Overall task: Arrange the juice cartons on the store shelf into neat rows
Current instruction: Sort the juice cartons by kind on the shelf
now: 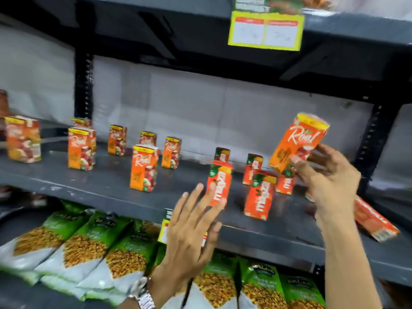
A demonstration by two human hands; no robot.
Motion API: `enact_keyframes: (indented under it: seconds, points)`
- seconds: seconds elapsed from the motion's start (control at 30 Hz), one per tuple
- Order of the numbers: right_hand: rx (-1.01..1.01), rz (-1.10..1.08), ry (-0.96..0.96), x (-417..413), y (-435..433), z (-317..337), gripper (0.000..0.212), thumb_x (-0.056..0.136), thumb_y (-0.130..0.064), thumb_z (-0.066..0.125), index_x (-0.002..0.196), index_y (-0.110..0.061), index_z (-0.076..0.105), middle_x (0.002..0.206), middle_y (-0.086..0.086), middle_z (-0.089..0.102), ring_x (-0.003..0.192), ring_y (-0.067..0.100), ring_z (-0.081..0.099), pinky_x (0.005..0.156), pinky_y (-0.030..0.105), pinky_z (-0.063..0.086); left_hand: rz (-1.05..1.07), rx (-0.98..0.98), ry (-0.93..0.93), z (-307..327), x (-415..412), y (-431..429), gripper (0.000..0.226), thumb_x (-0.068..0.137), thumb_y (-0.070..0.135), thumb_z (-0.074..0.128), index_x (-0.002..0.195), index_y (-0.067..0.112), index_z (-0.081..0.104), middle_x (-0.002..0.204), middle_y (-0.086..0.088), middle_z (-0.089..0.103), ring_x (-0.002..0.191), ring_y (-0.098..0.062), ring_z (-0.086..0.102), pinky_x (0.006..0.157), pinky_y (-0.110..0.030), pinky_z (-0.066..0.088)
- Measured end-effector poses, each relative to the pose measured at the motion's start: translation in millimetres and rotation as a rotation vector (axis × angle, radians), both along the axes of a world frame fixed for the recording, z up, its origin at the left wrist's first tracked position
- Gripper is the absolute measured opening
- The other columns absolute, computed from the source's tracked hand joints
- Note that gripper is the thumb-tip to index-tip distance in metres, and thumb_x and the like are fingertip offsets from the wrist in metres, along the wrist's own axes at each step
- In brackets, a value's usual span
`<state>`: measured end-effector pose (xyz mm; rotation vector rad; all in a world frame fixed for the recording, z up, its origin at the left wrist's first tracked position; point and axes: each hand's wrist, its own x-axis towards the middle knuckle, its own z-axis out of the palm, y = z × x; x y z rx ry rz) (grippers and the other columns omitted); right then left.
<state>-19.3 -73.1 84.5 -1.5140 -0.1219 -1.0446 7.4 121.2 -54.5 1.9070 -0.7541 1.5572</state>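
Juice cartons are the job here, and one orange carton (pixel 297 142) is lifted in the right hand (pixel 327 177), tilted, fingers closed around its lower part. The left hand (pixel 192 228) is open, fingers spread, just at a red carton (pixel 219 184) standing on the shelf (pixel 89 181). Other cartons stand scattered; one lies flat at the right. They look light and stiff, probably easy to dent, so holding the broad sides near the middle seems best.

Green snack packets (pixel 93 246) are lying overlapped on the lower level, and a yellow price tag (pixel 265 32) (writing blurred) is hanging overhead.
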Motion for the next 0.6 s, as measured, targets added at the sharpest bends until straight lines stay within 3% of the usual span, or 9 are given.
enact_keyframes:
  seconds: [0.1,0.2,0.27,0.37,0.5,0.6]
  points:
    - [-0.064,0.168,-0.086,7.3,74.8,22.7,0.041,0.070,-0.007,0.075,0.107,-0.015,0.059,0.093,-0.002,0.068,0.081,0.006,0.064,0.078,0.028,0.055,0.107,-0.218,-0.019,11.6,6.5,69.1,0.040,0.098,0.030,0.031,0.135,0.020,0.041,0.142,-0.007,0.042,0.141,-0.020,0.027,0.116,-0.037,0.016]
    - [-0.075,0.316,-0.106,27.2,155.0,31.1,0.037,0.072,-0.007,0.074,0.100,-0.021,0.054,0.089,-0.010,0.065,0.074,-0.007,0.063,0.070,0.020,0.056,0.229,-0.387,0.014,13.0,19.3,137.4,0.040,0.097,0.029,0.034,0.135,0.018,0.041,0.144,-0.008,0.040,0.141,-0.018,0.025,0.116,-0.040,0.017]
    - [-0.068,0.411,-0.038,47.5,214.3,26.8,0.036,0.072,-0.004,0.072,0.098,-0.020,0.053,0.085,-0.009,0.064,0.071,-0.003,0.064,0.073,0.028,0.056,0.312,-0.451,0.066,7.5,30.9,183.5,0.041,0.096,0.028,0.036,0.133,0.014,0.045,0.145,-0.007,0.038,0.141,-0.017,0.025,0.116,-0.043,0.019]
    - [-0.175,0.395,0.127,77.6,293.1,12.6,0.035,0.072,-0.007,0.071,0.101,-0.013,0.053,0.091,0.003,0.067,0.089,0.022,0.066,0.085,0.042,0.052,0.437,-0.429,0.151,-8.2,46.0,237.0,0.045,0.094,0.029,0.036,0.135,0.012,0.044,0.147,-0.004,0.035,0.141,-0.016,0.023,0.115,-0.046,0.019]
    - [-0.405,0.282,0.294,107.5,343.7,-18.8,0.032,0.080,-0.011,0.065,0.106,-0.010,0.047,0.109,0.012,0.066,0.103,0.030,0.061,0.078,0.028,0.043,0.476,-0.368,0.249,-25.4,60.5,257.1,0.049,0.097,0.039,0.026,0.139,0.016,0.038,0.150,-0.003,0.032,0.142,-0.012,0.019,0.117,-0.041,0.015]
    - [-0.511,0.207,0.391,119.8,358.5,-40.1,0.036,0.083,-0.011,0.062,0.113,-0.007,0.043,0.116,0.015,0.062,0.111,0.032,0.058,0.080,0.031,0.044,0.468,-0.325,0.302,-31.0,69.7,258.0,0.054,0.097,0.047,0.021,0.142,0.018,0.031,0.152,-0.003,0.028,0.143,-0.013,0.016,0.118,-0.037,0.011]
